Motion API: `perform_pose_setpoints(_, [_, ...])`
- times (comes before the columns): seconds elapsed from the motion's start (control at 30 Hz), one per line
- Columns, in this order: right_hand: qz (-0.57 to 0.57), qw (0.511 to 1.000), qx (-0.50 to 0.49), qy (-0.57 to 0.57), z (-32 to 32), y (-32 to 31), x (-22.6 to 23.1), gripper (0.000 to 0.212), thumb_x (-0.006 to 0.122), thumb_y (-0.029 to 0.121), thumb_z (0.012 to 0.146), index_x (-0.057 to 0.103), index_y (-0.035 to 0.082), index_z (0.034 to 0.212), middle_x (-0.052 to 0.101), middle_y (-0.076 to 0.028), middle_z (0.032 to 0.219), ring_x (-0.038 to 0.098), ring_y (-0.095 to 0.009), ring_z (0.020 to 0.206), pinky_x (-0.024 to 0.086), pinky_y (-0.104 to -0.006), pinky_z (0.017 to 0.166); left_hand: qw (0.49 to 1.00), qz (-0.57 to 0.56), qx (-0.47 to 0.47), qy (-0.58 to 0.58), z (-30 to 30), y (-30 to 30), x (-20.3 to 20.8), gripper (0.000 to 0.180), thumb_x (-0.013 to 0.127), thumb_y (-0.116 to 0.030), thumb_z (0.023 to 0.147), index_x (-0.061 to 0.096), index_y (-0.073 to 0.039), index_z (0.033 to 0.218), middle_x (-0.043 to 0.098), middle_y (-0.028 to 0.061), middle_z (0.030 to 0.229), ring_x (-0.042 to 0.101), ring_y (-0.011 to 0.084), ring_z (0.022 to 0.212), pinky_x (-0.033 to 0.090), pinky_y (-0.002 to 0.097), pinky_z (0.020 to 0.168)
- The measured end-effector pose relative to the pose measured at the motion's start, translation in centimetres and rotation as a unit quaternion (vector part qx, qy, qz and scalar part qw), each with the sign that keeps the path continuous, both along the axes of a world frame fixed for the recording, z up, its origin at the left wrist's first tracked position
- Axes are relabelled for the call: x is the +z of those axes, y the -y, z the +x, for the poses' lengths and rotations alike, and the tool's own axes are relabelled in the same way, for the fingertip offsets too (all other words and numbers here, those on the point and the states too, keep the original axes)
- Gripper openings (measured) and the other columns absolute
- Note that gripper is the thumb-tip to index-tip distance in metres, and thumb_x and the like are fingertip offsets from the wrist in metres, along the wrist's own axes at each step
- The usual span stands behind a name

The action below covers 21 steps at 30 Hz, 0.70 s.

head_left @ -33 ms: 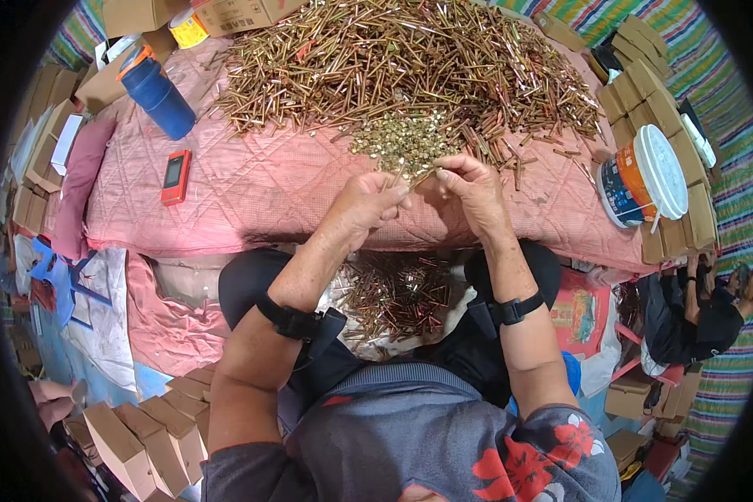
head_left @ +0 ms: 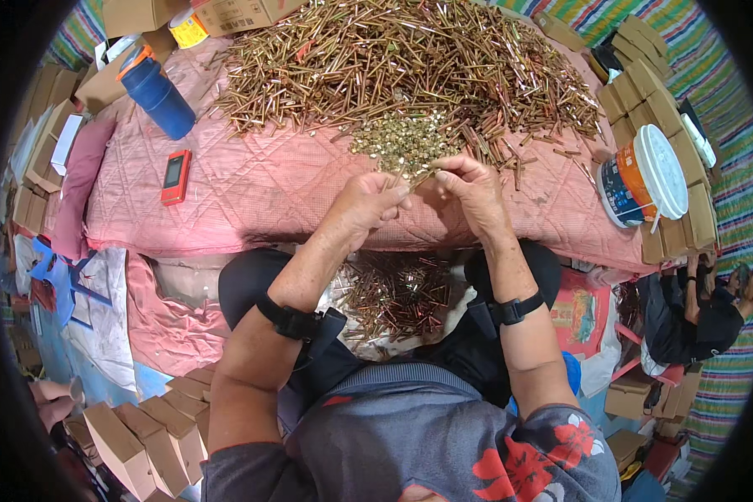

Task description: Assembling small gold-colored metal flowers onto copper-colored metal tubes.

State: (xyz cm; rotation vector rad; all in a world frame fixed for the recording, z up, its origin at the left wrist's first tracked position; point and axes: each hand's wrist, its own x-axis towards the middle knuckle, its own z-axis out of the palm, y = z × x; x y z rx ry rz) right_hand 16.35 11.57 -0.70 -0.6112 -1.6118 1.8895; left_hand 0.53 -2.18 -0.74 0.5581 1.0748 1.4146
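Two bare hands are meeting over the near side of the work, and their fingers are pinching narrowly: the thumb and forefinger of the left hand (head_left: pixel 371 202) are pressing together at one end of a slender brass-coloured metallic stick (head_left: pixel 423 177), while the right hand (head_left: pixel 475 189) is gripping near its other end. The stick is lying roughly level between them, just above the cover (whether it is one piece or two touching, I cannot tell at this size). Judging by its thinness and sheen, it is probably being very light, stiff and rather slippery, rolling easily between fingertips; a pinch close to each end, thumb opposite forefinger, is looking surer than a grasp at the middle. It is seeming unlikely to break, though a hard sideways press could be bending it.

Just beyond the fingers, a small heap of pale gold, chip-like bits (head_left: pixel 397 142) is resting on a pink quilted cloth cover (head_left: pixel 276 197). Behind that, a broad pile of brass-coloured sticks (head_left: pixel 376 63) is spreading crosswise in a tangle, so single ends are offering the easiest hold. Farther out, a red rectangular handheld device (head_left: pixel 175 177) is lying to the left, and a white-lidded orange-and-blue plastic bucket (head_left: pixel 627 184) is standing to the right.
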Motion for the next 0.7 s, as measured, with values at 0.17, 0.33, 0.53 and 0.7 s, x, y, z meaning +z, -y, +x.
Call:
perform_pose_setpoints(0.17, [0.050,0.998,0.007,0.041,0.4,-0.1,0.4,0.016,0.065,0.003,0.085,0.067,0.001,0.101,0.064,0.000,0.082,0.054,-0.004,0.066,0.044,-0.0182,0.059,1.000,0.012,-0.013,-0.003,0.0,0.0,-0.3,0.011,0.060,-0.012,0.091,0.059,-0.001,0.092,0.061,0.0032,0.075,0.040,0.0011,0.048,0.027,0.0140,0.039])
perform_pose_setpoints(0.33, [0.049,0.998,0.022,0.044,0.6,-0.1,1.0,0.013,0.066,0.003,0.084,0.068,0.001,0.097,0.065,0.000,0.084,0.054,-0.004,0.067,0.045,-0.0184,0.059,0.998,0.028,-0.043,-0.030,-0.2,0.2,-0.3,0.011,0.060,-0.013,0.091,0.059,-0.001,0.091,0.061,0.0031,0.074,0.041,0.0011,0.049,0.027,0.0148,0.040])
perform_pose_setpoints(0.53, [0.081,0.992,0.078,0.060,1.1,-0.3,1.9,0.010,0.066,0.004,0.084,0.067,0.001,0.095,0.064,0.000,0.084,0.055,-0.005,0.068,0.046,-0.0188,0.060,0.991,0.007,-0.049,-0.124,0.0,0.5,0.5,0.012,0.059,-0.013,0.091,0.060,-0.001,0.093,0.062,0.0033,0.073,0.043,0.0015,0.050,0.030,0.0150,0.043])
perform_pose_setpoints(0.7, [0.075,0.991,0.100,0.046,1.3,-0.8,0.7,0.008,0.068,0.009,0.085,0.064,0.003,0.089,0.061,0.001,0.081,0.051,-0.004,0.065,0.041,-0.0177,0.056,0.987,0.019,-0.057,-0.151,-0.1,0.6,0.1,0.015,0.060,-0.015,0.091,0.061,-0.001,0.094,0.062,0.0027,0.073,0.044,0.0020,0.051,0.032,0.0154,0.044])
